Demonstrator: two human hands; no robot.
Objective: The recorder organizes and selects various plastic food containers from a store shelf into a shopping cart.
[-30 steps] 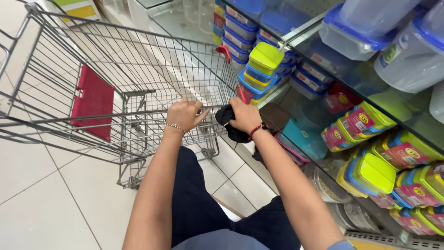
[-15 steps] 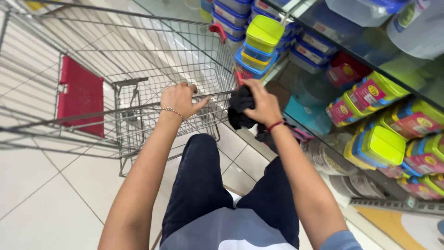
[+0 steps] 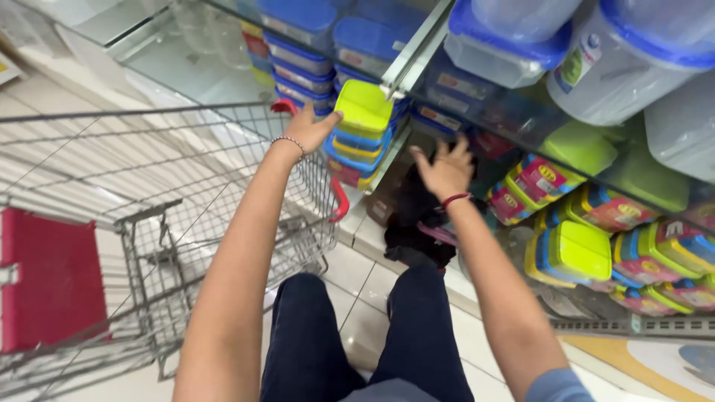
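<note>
Yellow-lidded container (image 3: 363,108) touched by left hand (image 3: 313,128); right hand (image 3: 445,170) open nearby.

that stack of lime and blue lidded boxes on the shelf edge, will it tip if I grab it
Probably light: the stack of boxes looks like thin, empty plastic. It stands several high at the shelf's edge, so it may topple. The left hand touches only the top lid, which could slide off.

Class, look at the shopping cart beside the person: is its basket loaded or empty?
Empty, as far as the picture shows. Through the wire sides of the shopping cart only floor tiles appear; the red child-seat flap is the only thing inside it.
</note>
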